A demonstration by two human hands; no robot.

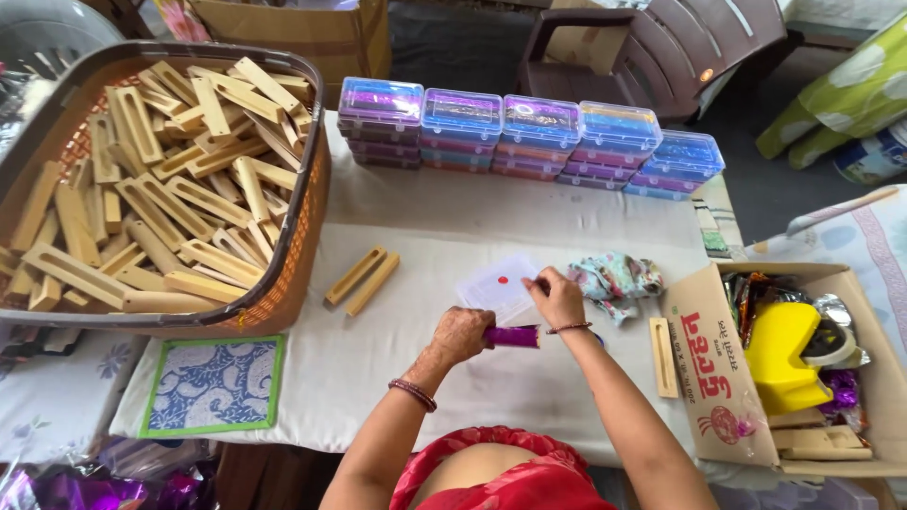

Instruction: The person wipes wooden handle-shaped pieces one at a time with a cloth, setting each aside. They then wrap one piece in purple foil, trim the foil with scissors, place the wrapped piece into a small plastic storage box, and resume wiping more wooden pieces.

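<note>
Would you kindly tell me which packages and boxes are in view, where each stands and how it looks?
Clear plastic cases: five stacks along the table's far edge, purple, blue, pink contents.
Printed cardboard box: right of the hands, open, brown with red print.
Plain cardboard box: behind the table, brown.

Both forearms extended forward, hands close together; left hand (pixel 460 332) curled shut; right hand (pixel 557 297) fingers pinched.

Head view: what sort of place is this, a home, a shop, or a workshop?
Probably a home packing table for small handmade goods: a basket heaped with slotted wooden pieces, rows of stacked plastic boxes, and a cardboard box of supplies on a cloth-covered table.
</note>
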